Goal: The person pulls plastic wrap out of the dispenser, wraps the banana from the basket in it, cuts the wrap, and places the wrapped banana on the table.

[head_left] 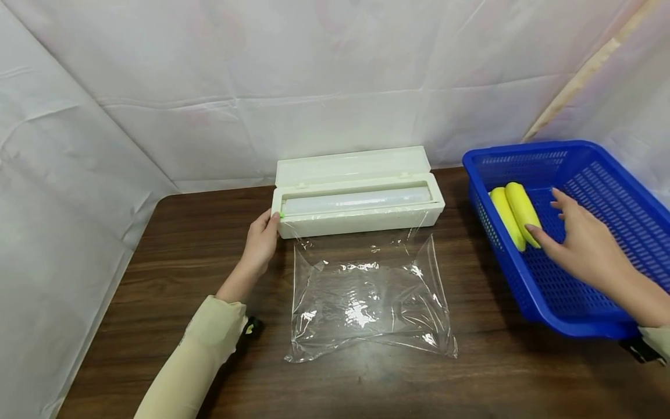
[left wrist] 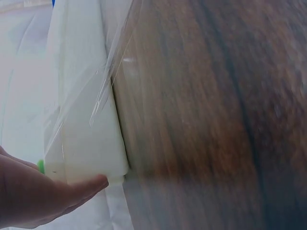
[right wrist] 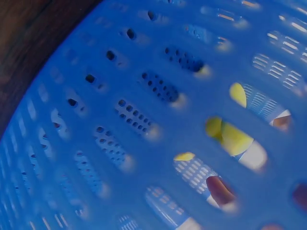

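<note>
My left hand (head_left: 262,241) grips the left end of a white cling film box (head_left: 361,223), by a small green slider (head_left: 281,215). The box's lid (head_left: 353,164) is raised, and a roll of film (head_left: 356,201) lies inside. A clear sheet of cling film (head_left: 361,314) stretches from the box toward me, flat on the table. On the right, my right hand (head_left: 588,244) hovers inside a blue basket (head_left: 581,146), fingers spread beside two yellow bananas (head_left: 523,214). In the right wrist view, the basket's slotted wall (right wrist: 158,110) hides most of the hand and bananas (right wrist: 235,139).
A dark wooden table (head_left: 199,256) carries everything. White sheeting (head_left: 335,75) hangs behind it and along the left side. The basket stands to the right of the film sheet, with wooden tabletop between them.
</note>
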{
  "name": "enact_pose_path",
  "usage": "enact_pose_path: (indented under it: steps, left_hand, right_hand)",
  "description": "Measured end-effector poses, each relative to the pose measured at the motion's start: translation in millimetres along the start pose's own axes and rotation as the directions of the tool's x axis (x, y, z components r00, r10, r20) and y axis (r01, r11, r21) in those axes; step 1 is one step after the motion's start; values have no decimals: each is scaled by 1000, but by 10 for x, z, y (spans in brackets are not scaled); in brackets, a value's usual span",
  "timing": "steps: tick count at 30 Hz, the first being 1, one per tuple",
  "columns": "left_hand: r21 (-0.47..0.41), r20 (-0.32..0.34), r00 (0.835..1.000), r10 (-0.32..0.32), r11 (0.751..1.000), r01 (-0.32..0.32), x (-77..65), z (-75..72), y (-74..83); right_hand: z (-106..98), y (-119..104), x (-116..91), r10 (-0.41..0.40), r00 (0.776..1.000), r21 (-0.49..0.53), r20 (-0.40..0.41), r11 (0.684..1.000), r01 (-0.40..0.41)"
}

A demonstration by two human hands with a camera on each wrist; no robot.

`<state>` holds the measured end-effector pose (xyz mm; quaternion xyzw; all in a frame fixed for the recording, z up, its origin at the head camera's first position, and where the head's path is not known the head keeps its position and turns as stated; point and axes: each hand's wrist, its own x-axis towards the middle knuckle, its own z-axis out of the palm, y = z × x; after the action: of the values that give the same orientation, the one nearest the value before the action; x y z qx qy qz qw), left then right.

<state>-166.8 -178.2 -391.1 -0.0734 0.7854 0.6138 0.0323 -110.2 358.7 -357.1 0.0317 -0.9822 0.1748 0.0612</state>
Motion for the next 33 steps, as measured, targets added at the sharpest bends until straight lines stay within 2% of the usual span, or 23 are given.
enact_pose_path:
  steps: [8,15,17,22,27,33]
  left_hand:
    - [0,76,997,8,1000,-8,100,120,50]
    - [11,115,993,7,1000,-9,158,200,86]
    - [12,121,993,2,1000,-4,156,163,102]
    - [-26,90,996,-18,999,20,81,-79,100]
    - [-27,70,997,-39,999,41,23,-285,68]
    - [-40,87,994,-69,997,72,61,-291,34]
  right_hand:
    - [-51,86,-242,26,999,-1,48,1000,-26]
    - [-55,120,-429,47,996,-3,72,999,-47]
    - [-36,79,-425,45,996,3,77,999,-46]
    - [57,-98,-201,7,994,33,113,999,-10]
    - [110,-276,-22,-9,988,66,157,998,-1]
    - [68,-345,-6,3,985,107,175,994,-22]
